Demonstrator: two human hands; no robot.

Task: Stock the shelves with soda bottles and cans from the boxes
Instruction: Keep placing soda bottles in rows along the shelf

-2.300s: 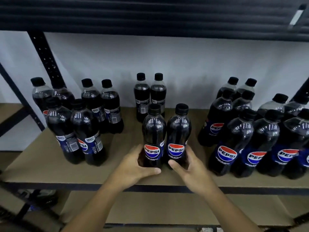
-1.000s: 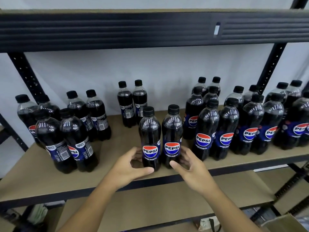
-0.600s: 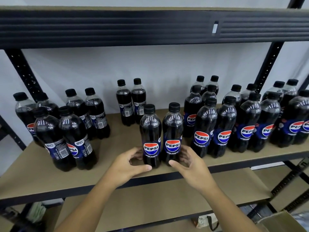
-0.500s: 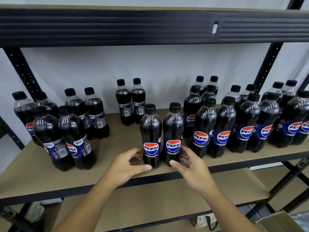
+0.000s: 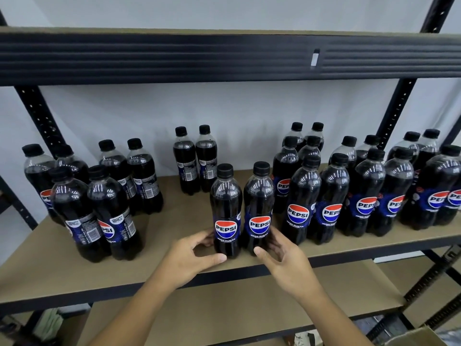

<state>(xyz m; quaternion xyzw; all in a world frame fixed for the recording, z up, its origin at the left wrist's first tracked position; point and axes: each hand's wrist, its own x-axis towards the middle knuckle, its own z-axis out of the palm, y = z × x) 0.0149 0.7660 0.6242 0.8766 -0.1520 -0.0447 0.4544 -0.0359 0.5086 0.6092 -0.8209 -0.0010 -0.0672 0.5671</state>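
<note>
Open lane: bare shelf [image 5: 169, 228] left of the left hand [image 5: 189, 260], as far as the left bottle cluster [image 5: 99, 216].
Blocked: packed bottle rows [image 5: 349, 196] just beside the right hand [image 5: 287, 263].
Ahead: front pair [image 5: 225, 216] between the hands; a gap behind, then the back pair [image 5: 195, 161].
Overhead: upper shelf beam [image 5: 224, 58].

Two front bottles on our shelf [image 5: 172, 221]
We see the left bottle [image 5: 225, 211] and right bottle [image 5: 259, 208] upright, touching side by side near the tan shelf's front edge, black caps on, dark cola inside, Pepsi labels facing us; a back pair [image 5: 185, 161], a left cluster [image 5: 107, 211] and right rows [image 5: 366, 196] stand around them.
</note>
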